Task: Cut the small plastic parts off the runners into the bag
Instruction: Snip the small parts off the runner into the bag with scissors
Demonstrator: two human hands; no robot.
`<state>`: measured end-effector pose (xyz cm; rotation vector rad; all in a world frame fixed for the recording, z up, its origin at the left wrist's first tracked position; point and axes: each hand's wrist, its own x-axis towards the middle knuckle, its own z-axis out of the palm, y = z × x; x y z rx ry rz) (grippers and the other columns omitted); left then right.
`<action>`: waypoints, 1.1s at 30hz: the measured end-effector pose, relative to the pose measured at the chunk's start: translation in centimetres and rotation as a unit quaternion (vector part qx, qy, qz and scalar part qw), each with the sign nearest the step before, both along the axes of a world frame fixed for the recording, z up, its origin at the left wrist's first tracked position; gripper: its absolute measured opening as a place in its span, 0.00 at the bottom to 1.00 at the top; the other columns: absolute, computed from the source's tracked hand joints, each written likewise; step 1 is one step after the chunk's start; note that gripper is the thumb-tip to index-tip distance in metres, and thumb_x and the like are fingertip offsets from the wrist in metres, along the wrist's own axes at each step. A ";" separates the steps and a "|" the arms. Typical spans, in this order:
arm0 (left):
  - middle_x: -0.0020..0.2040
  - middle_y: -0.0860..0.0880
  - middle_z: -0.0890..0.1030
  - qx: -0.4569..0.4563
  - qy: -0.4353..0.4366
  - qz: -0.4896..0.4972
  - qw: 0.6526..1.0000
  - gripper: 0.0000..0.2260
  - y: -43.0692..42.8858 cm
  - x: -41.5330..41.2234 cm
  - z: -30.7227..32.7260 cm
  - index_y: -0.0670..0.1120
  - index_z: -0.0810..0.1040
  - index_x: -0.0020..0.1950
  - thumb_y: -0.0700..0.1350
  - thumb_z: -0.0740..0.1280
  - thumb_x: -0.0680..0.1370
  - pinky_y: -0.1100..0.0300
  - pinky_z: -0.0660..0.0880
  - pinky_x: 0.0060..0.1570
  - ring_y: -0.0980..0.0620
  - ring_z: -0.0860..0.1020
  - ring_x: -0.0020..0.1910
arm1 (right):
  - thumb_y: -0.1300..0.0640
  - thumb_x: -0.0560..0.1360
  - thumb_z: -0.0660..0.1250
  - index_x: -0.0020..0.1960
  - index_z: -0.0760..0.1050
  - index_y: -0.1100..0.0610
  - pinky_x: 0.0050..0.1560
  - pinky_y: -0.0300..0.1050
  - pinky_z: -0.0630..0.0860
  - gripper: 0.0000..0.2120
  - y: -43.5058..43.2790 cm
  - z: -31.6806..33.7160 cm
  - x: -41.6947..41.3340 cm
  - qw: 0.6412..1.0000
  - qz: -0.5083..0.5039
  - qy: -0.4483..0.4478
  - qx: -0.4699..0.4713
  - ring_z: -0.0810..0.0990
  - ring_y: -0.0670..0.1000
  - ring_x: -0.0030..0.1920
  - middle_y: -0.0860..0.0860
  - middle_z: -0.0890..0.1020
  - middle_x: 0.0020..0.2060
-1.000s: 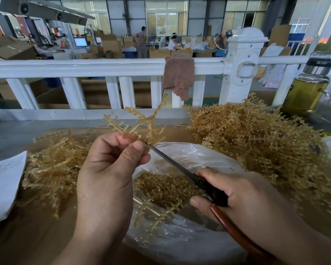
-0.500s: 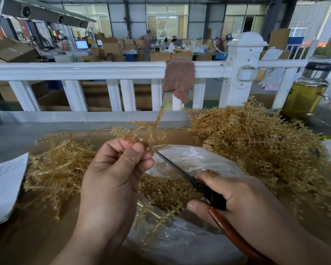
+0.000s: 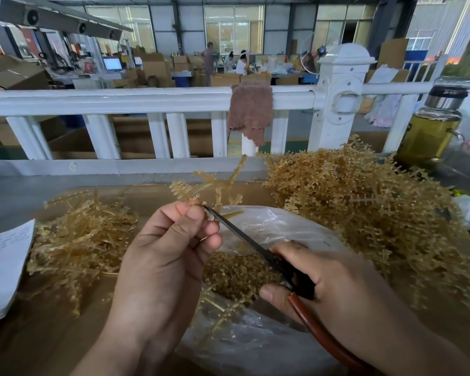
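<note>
Head view: clear bag (image 3: 255, 348) holds cut parts (image 3: 236, 272).

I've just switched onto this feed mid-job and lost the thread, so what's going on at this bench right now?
A person is trimming plastic parts. The left hand pinches a tan runner above the open clear plastic bag, while the right hand grips scissors whose blade tip sits at the runner, right by the pinch. Cut parts already lie in the bag. A big pile of uncut runners lies to the right, a thinner pile to the left.
</note>
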<state>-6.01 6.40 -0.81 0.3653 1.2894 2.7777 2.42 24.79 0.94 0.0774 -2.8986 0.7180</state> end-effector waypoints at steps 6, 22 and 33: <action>0.38 0.50 0.80 -0.018 0.018 0.012 1.000 0.03 0.2 0.0 -0.2 0.48 0.81 0.38 0.43 0.74 0.68 0.63 0.80 0.38 0.54 0.80 0.37 | 0.24 0.65 0.49 0.62 0.66 0.36 0.39 0.43 0.77 0.31 0.1 -0.2 -0.1 1.000 0.010 0.017 0.015 0.78 0.40 0.38 0.40 0.79 0.36; 0.38 0.50 0.80 -0.022 0.028 0.049 0.998 0.03 -0.1 0.1 -0.2 0.50 0.81 0.37 0.43 0.73 0.70 0.63 0.80 0.39 0.54 0.81 0.37 | 0.26 0.67 0.54 0.61 0.66 0.36 0.36 0.38 0.73 0.27 0.0 -0.1 0.0 0.999 0.025 0.020 0.014 0.78 0.40 0.41 0.40 0.79 0.39; 0.38 0.50 0.79 -0.014 0.028 0.055 0.998 0.03 0.0 0.1 0.1 0.48 0.80 0.36 0.43 0.73 0.68 0.63 0.80 0.38 0.54 0.80 0.36 | 0.25 0.66 0.56 0.62 0.68 0.35 0.35 0.34 0.73 0.28 0.0 0.0 0.0 0.999 0.033 0.013 -0.005 0.78 0.38 0.39 0.34 0.77 0.43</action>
